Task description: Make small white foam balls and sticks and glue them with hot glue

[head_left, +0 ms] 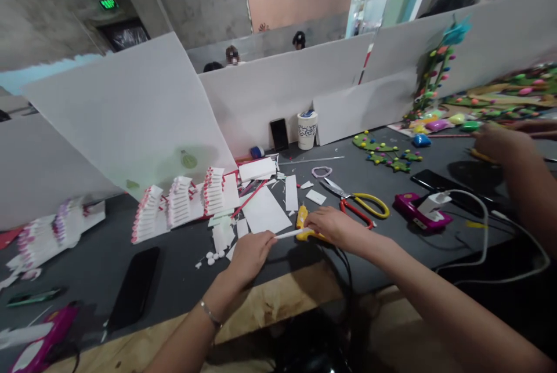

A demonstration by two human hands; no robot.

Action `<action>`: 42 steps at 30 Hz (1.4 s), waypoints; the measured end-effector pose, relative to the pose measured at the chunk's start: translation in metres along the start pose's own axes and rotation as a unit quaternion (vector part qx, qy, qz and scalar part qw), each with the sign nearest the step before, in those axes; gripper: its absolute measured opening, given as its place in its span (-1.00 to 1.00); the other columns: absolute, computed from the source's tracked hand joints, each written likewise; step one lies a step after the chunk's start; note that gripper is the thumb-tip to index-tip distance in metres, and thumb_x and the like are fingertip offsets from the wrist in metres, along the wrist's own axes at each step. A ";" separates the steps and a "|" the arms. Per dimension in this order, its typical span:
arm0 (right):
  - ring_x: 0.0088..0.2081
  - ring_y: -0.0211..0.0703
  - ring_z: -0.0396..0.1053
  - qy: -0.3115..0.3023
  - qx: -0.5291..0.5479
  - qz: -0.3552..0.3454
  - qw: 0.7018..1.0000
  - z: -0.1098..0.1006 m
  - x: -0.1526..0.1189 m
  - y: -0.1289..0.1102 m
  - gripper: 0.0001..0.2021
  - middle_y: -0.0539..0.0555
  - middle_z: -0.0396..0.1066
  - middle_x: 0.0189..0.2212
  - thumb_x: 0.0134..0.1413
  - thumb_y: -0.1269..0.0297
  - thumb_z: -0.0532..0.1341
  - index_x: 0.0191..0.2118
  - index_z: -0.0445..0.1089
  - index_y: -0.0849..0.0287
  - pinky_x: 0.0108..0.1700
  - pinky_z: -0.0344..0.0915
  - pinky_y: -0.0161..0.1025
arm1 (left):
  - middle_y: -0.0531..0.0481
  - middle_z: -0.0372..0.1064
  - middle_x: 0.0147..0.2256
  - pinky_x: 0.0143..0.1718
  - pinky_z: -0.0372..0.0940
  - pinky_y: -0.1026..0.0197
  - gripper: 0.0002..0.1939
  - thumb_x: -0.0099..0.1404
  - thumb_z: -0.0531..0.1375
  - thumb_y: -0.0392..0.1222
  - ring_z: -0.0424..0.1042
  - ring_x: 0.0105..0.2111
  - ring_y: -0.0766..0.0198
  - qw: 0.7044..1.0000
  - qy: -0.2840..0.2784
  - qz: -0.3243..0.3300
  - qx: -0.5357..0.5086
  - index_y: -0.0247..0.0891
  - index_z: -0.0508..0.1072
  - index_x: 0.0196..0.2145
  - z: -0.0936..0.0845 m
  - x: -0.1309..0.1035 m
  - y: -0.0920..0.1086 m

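A thin white stick [287, 234] stretches between my two hands, just above the table edge. My left hand [252, 252] pinches its left end. At the right end, my right hand [331, 225] has its fingers closed around the stick's tip. Right under those fingers is a yellow tool [301, 216] that looks like a glue gun, with a black cord [347, 265] running toward the edge; whether my right hand also touches it is hidden. Behind the hands lies a white sheet [266, 210], with cut paper pieces [291, 192] around it.
Yellow-and-red-handled pliers [348, 194] lie beyond my right hand. Folded white-and-red paper pieces [178, 202] stand left, near a black phone [134, 286]. A magenta power strip [409, 207] sits right, beside another person's hand [500, 144]. A paper cup [307, 131] stands at the back.
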State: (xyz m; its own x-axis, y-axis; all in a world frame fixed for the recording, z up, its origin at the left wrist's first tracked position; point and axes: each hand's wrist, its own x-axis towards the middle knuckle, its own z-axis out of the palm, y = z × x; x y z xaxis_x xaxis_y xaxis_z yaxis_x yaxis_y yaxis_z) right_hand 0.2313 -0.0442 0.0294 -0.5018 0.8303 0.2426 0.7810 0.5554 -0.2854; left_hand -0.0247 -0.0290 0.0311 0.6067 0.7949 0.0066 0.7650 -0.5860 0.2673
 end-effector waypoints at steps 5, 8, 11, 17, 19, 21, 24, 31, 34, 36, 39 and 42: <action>-0.41 -0.19 0.35 -0.023 0.007 0.011 1.000 -0.014 0.010 0.011 -0.85 0.04 0.45 -0.46 0.08 0.56 0.15 -0.38 0.38 0.18 -0.34 0.12 -0.31 | -0.03 0.44 -0.36 -0.27 0.23 0.25 -0.68 0.40 -0.06 -0.13 0.40 -0.32 0.23 0.992 -0.026 0.033 -0.119 -0.21 0.41 -0.39 -0.009 0.021 0.001; -0.38 -0.17 0.35 -0.025 0.012 0.009 1.000 -0.013 0.009 0.014 -0.87 0.07 0.44 -0.43 0.10 0.54 0.14 -0.36 0.36 0.19 -0.31 0.13 -0.29 | -0.04 0.42 -0.33 -0.23 0.23 0.24 -0.68 0.39 -0.08 -0.12 0.38 -0.30 0.24 0.980 -0.086 0.018 -0.178 -0.23 0.38 -0.39 -0.014 0.030 0.004; -0.37 -0.14 0.34 -0.033 -0.001 0.016 0.999 -0.011 0.007 0.017 -0.89 0.11 0.44 -0.40 0.08 0.54 0.15 -0.36 0.35 0.22 -0.29 0.12 -0.25 | 0.04 0.38 -0.42 -0.30 0.21 0.27 -0.70 0.39 -0.13 -0.11 0.35 -0.38 0.27 0.963 -0.175 -0.020 -0.202 -0.21 0.34 -0.30 -0.018 0.038 0.012; -0.32 -0.11 0.30 -0.024 -0.007 0.044 0.999 -0.017 0.002 0.019 -0.90 0.13 0.43 -0.36 0.13 0.52 0.11 -0.32 0.33 0.23 -0.30 0.08 -0.22 | 0.06 0.27 -0.45 -0.34 0.16 0.26 -0.77 0.31 -0.14 -0.20 0.27 -0.42 0.27 0.947 -0.186 -0.049 -0.256 -0.20 0.23 -0.42 -0.019 0.054 0.025; -0.31 -0.11 0.29 -0.016 -0.006 0.054 0.998 -0.020 0.001 0.019 -0.89 0.13 0.42 -0.35 0.16 0.52 0.09 -0.30 0.33 0.23 -0.29 0.09 -0.21 | 0.08 0.23 -0.48 -0.36 0.14 0.27 -0.82 0.26 -0.12 -0.24 0.24 -0.43 0.26 0.950 -0.157 -0.071 -0.259 -0.19 0.21 -0.44 -0.016 0.057 0.027; -0.31 -0.12 0.28 -0.007 0.003 0.056 0.998 -0.021 0.001 0.019 -0.87 0.12 0.41 -0.35 0.17 0.53 0.06 -0.30 0.33 0.23 -0.28 0.10 -0.21 | 0.08 0.21 -0.50 -0.36 0.12 0.26 -0.80 0.27 -0.11 -0.21 0.24 -0.44 0.25 0.954 -0.128 -0.083 -0.257 -0.20 0.24 -0.44 -0.013 0.058 0.029; -0.32 -0.13 0.28 0.013 0.034 0.046 0.998 -0.021 0.003 0.021 -0.87 0.12 0.40 -0.36 0.16 0.53 0.06 -0.30 0.33 0.23 -0.30 0.12 -0.23 | 0.09 0.18 -0.54 -0.41 0.08 0.26 -0.65 0.33 -0.13 -0.02 0.20 -0.48 0.25 0.952 -0.098 -0.101 -0.273 -0.21 0.31 -0.43 -0.008 0.057 0.029; -0.34 -0.19 0.29 0.040 0.233 0.087 0.968 -0.022 0.006 0.025 -0.82 0.10 0.38 -0.38 0.22 0.42 0.03 -0.32 0.36 0.20 -0.29 0.21 -0.27 | 0.11 0.13 -0.60 -0.49 -0.03 0.30 -0.60 0.23 0.09 0.11 0.08 -0.54 0.34 0.904 -0.061 -0.136 -0.401 -0.30 0.49 -0.43 0.002 0.060 0.028; -0.35 -0.22 0.30 0.045 0.406 0.141 0.902 -0.022 0.006 0.028 -0.73 0.06 0.38 -0.39 0.28 0.22 0.00 -0.22 0.41 0.19 -0.27 0.22 -0.27 | 0.18 -0.02 -0.68 -0.58 -0.16 0.33 -0.57 0.16 0.18 0.16 -0.08 -0.63 0.42 0.834 -0.046 -0.182 -0.518 -0.33 0.45 -0.48 0.005 0.060 0.030; -0.36 -0.22 0.30 0.065 0.528 0.188 0.825 -0.018 0.007 0.030 -0.62 0.05 0.38 -0.41 0.29 0.07 -0.04 -0.14 0.42 0.20 -0.27 0.23 -0.26 | 0.24 -0.14 -0.72 -0.62 -0.26 0.34 -0.56 0.13 0.22 0.18 -0.19 -0.67 0.47 0.752 -0.050 -0.212 -0.622 -0.33 0.40 -0.48 0.008 0.059 0.032; -0.37 -0.25 0.29 0.084 0.643 0.235 0.724 -0.010 0.010 0.028 -0.59 0.05 0.40 -0.39 0.20 -0.02 0.07 -0.12 0.42 0.22 -0.26 0.23 -0.25 | 0.31 -0.25 -0.73 -0.66 -0.29 0.37 -0.59 0.10 0.29 0.12 -0.29 -0.71 0.52 0.614 -0.080 -0.236 -0.749 -0.31 0.33 -0.46 0.012 0.055 0.037; -0.35 -0.27 0.29 0.033 0.675 0.216 0.704 -0.003 0.013 0.018 -0.65 0.03 0.41 -0.35 0.02 0.05 0.29 -0.17 0.44 0.21 -0.21 0.21 -0.28 | 0.33 -0.26 -0.73 -0.68 -0.29 0.40 -0.62 0.11 0.32 0.05 -0.33 -0.73 0.54 0.520 -0.118 -0.243 -0.810 -0.29 0.29 -0.43 0.017 0.051 0.042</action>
State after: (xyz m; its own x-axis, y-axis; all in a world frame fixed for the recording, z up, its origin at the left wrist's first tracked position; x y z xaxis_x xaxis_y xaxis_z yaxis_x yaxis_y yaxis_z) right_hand 0.2401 -0.0232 0.0307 -0.2718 0.9563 -0.1076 -0.2336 -0.1740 -0.9566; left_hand 0.0423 -0.0153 0.0267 0.5826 0.6336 -0.5090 -0.2293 0.7290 0.6449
